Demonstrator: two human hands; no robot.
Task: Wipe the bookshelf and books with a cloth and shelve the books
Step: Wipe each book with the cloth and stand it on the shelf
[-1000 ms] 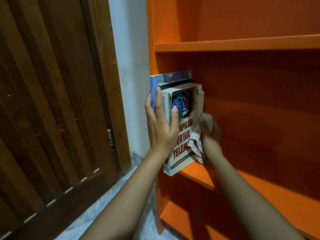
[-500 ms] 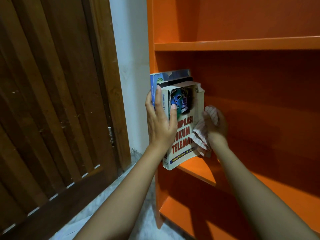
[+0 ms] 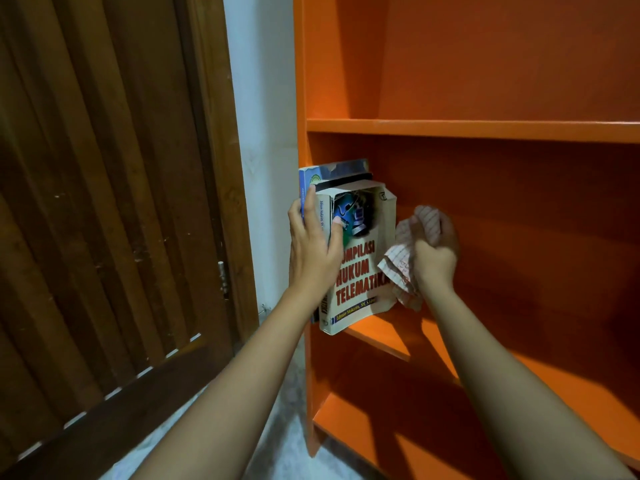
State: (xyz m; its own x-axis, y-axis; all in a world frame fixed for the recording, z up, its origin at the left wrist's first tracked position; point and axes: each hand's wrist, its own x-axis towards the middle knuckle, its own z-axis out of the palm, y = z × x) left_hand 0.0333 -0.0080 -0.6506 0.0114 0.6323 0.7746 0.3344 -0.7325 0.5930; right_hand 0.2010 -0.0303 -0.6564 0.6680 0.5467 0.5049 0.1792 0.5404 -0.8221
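A few books stand upright at the left end of the orange bookshelf's middle shelf [image 3: 377, 336]. The outermost is a cream book with red title lettering [image 3: 362, 271]; a blue book [image 3: 306, 183] stands behind it against the side panel. My left hand [image 3: 313, 251] holds the books by their spines, fingers wrapped over the front edge. My right hand [image 3: 436, 254] grips a bunched white cloth with red stripes [image 3: 401, 265] just right of the cream book's cover, inside the shelf bay.
The orange bookshelf has an upper shelf [image 3: 467, 129] and a lower shelf [image 3: 398, 431], both bare where visible. A dark wooden door [image 3: 104, 220] stands to the left, with a strip of white wall [image 3: 263, 133] between it and the shelf.
My right hand with the cloth has drifted right, away from the cream book's cover. My left hand and the books stay in place.
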